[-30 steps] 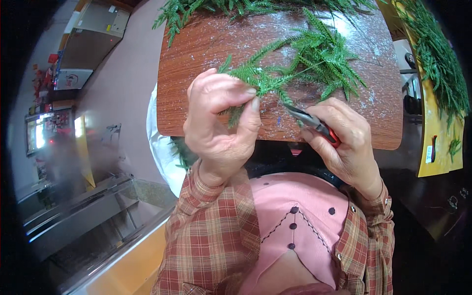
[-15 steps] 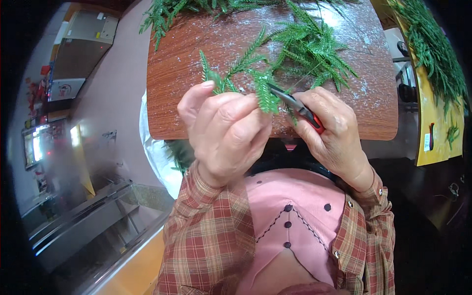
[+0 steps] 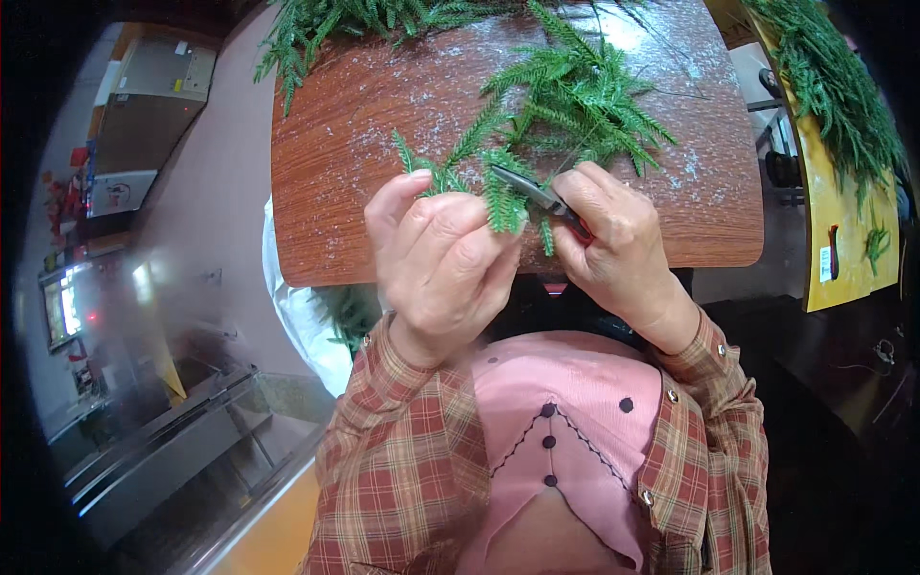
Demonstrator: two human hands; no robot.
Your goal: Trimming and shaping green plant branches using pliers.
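Observation:
My left hand (image 3: 446, 254) is closed around a green artificial fir sprig (image 3: 502, 196) above the near edge of the table. The sprig's needled tips stick out past the fingers and thumb. In my right hand (image 3: 618, 230) is a pair of pliers (image 3: 527, 187) with dark metal jaws and a partly visible red and black handle. Those jaws lie against the sprig beside my left fingertips; whether they grip its wire cannot be made out. Just beyond my hands, a pile of similar green sprigs (image 3: 585, 91) rests on the wood-grain table (image 3: 355, 163).
More greenery (image 3: 355, 19) lies along the table's far edge. White flecks are scattered over the tabletop. At the right stands a yellow board (image 3: 824, 230) bearing long green branches (image 3: 829, 86) and a small dark-handled tool (image 3: 834, 254). A white bag (image 3: 307, 331) hangs at the table's left.
The view has shifted slightly, so the table sits a little further left. The pliers and my right hand have moved left, the jaws now reaching further across the sprig. Both grasps continue.

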